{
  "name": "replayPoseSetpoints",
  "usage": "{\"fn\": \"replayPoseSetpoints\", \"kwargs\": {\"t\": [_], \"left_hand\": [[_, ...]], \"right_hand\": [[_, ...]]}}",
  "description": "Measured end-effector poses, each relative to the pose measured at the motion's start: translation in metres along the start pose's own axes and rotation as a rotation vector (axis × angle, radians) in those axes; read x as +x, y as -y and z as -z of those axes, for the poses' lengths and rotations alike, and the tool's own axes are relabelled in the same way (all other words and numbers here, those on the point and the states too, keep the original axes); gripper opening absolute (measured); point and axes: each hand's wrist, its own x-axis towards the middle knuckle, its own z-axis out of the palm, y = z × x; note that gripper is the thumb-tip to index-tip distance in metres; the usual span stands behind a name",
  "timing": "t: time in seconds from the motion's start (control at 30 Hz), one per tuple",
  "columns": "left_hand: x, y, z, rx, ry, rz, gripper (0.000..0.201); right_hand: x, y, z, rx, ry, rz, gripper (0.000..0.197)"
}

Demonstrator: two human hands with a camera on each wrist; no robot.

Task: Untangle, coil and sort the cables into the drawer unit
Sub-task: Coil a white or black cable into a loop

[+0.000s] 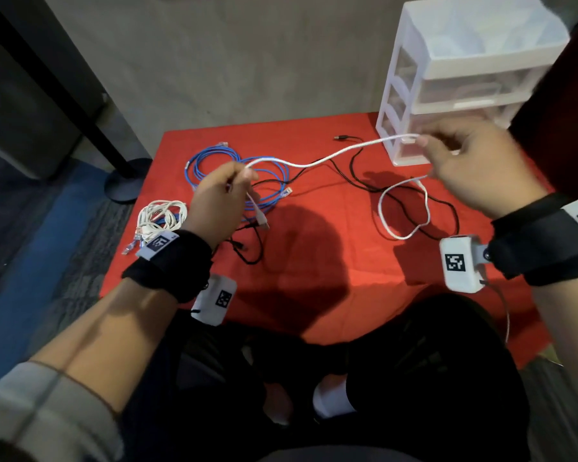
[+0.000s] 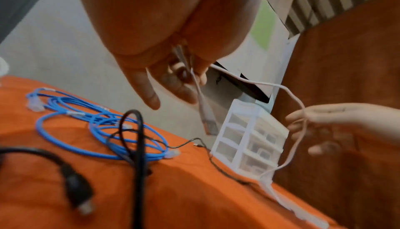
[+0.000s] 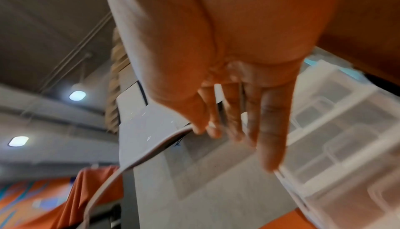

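Above red cloth [image 1: 314, 261], left hand [image 1: 219, 203] and right hand [image 1: 474, 165] each pinch white cable [image 1: 314, 163]; hanging loop risks snagging black cable [image 1: 357, 175], retangling.

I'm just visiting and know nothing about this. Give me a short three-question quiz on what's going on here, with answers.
1. True or false: both hands hold the same white cable.
2. Which cable lies in loops on the red cloth beyond the left hand? A) blue B) green C) yellow
3. Fill in: the drawer unit stands just beyond the ____ hand.

Key: 1 true, the right hand pinches one part, the left another. 2 A, the blue cable. 3 right.
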Motion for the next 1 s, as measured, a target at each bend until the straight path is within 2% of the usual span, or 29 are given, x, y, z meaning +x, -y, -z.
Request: {"fn": "replayPoseSetpoints", "kwargs": {"t": [0.07, 0.13, 0.17, 0.27, 0.33, 0.4, 0.47, 0.53, 0.63, 0.7, 0.77, 0.87, 0.93, 1.0], "left_hand": [[-0.001, -0.015, -0.002, -0.12, -0.065, 0.012, 0.023], [-0.006, -0.032, -0.006, -0.178, -0.065, -0.007, 0.021], [-0.01, -0.042, -0.008, -0.19, -0.046, -0.021, 0.02], [-0.021, -0.07, -0.016, -0.254, 0.085, -0.056, 0.019], [-0.026, -0.081, -0.018, -0.288, 0.161, -0.053, 0.021], [-0.03, -0.084, -0.015, -0.378, 0.247, 0.041, 0.025], [-0.033, -0.085, -0.008, -0.562, 0.38, 0.21, 0.029], [-0.036, -0.085, -0.001, -0.727, 0.476, 0.334, 0.03], [-0.038, -0.088, 0.007, -1.015, 0.48, 0.397, 0.029], [-0.038, -0.09, 0.008, -1.19, 0.428, 0.407, 0.03], [-0.036, -0.085, 0.005, -1.288, 0.346, 0.362, 0.029], [-0.033, -0.081, 0.004, -1.256, 0.203, 0.329, 0.028], [-0.036, -0.081, 0.003, -1.063, 0.143, 0.298, 0.027], [-0.042, -0.081, 0.0, -0.799, 0.162, 0.222, 0.026]], "right_hand": [[-0.006, 0.006, -0.005, -0.105, -0.057, 0.065, 0.039], [-0.016, 0.028, -0.01, -0.071, -0.156, 0.18, 0.045], [-0.023, 0.042, -0.016, -0.025, -0.148, 0.247, 0.046], [-0.039, 0.072, -0.041, 0.072, 0.07, 0.353, 0.048], [-0.042, 0.077, -0.056, 0.113, 0.196, 0.302, 0.03], [-0.038, 0.075, -0.061, 0.242, 0.256, 0.131, 0.007], [-0.032, 0.069, -0.059, 0.286, 0.182, 0.061, 0.017], [-0.029, 0.061, -0.055, 0.204, 0.104, 0.087, 0.021], [-0.036, 0.057, -0.059, 0.025, 0.223, 0.156, 0.032], [-0.049, 0.062, -0.064, -0.044, 0.337, 0.243, 0.037], [-0.061, 0.067, -0.068, -0.068, 0.386, 0.325, 0.036], [-0.076, 0.077, -0.067, -0.119, 0.459, 0.435, 0.029], [-0.079, 0.084, -0.061, -0.107, 0.471, 0.486, 0.023], [-0.073, 0.09, -0.054, -0.06, 0.424, 0.491, 0.018]]}}
